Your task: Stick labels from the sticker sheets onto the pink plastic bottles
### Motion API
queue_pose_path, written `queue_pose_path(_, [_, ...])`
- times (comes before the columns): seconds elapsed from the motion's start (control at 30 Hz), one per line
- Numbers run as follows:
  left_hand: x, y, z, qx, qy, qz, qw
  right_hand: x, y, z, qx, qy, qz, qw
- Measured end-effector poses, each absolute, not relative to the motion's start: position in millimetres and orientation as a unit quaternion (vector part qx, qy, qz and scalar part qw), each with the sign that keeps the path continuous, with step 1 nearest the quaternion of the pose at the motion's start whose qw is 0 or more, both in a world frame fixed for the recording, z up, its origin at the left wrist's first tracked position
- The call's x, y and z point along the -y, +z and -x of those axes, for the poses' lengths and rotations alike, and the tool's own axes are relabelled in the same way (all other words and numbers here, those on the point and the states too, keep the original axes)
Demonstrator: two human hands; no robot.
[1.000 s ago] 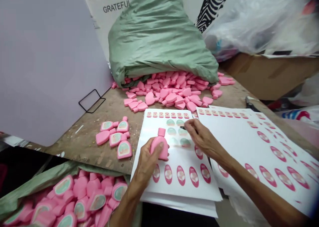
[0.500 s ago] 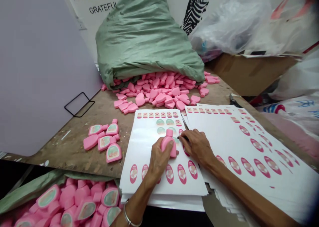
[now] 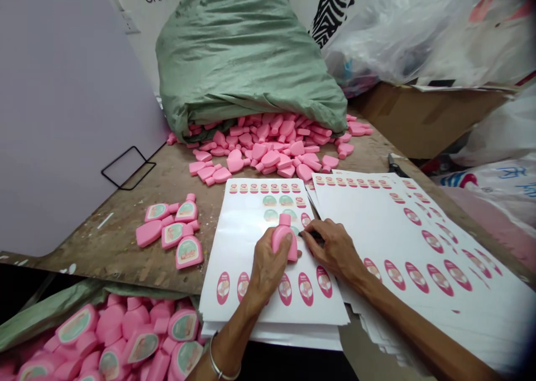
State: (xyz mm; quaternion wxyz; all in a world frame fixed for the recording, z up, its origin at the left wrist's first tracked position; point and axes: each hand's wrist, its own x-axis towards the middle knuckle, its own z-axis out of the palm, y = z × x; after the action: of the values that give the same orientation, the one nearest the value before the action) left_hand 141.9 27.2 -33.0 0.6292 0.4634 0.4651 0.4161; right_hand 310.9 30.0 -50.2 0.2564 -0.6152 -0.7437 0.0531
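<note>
The fingers of the left hand are closed around a flat pink bottle, thumb across its front, cap upward. The fingers of the right hand are pinched together on a small dark tool, its tip beside the bottle at the edge of a partly hidden green label; whether it touches the label cannot be told.

Both forearms reach in from the lower edge, the left one rising toward the right with a silver bracelet at the wrist, the right one slanting in toward the left. The hands are near each other above the sticker sheet, with the bottle in front of its lower green labels. A second stack of sheets is just to the right, and five pink bottles lie on the counter to the left.

One second ago the bottle was held left of the green labels and the right hand was by the upper ones; now both are lower and closer together. Since half a second ago the grips look unchanged.
</note>
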Motion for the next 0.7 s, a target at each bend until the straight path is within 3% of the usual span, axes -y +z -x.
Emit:
queue_pose_path(0.23, [-26.5,-34.5,-141.0,-0.461,0.412,-0.475,0.626,-29.7,-50.4,-309.9,0.723,-0.006,0.641,0.257])
queue_pose_path(0.5, [-26.9,-35.7,-141.7,-0.473,0.409,-0.483,0.613,-30.2,-57.2,-312.9,0.7,0.047,0.659,0.27])
queue_pose_path(0.7, [-26.9,-37.0,-141.8,-0.47,0.414,-0.48,0.614,-26.9,-52.2,-305.9,0.753,-0.084,0.612,0.226])
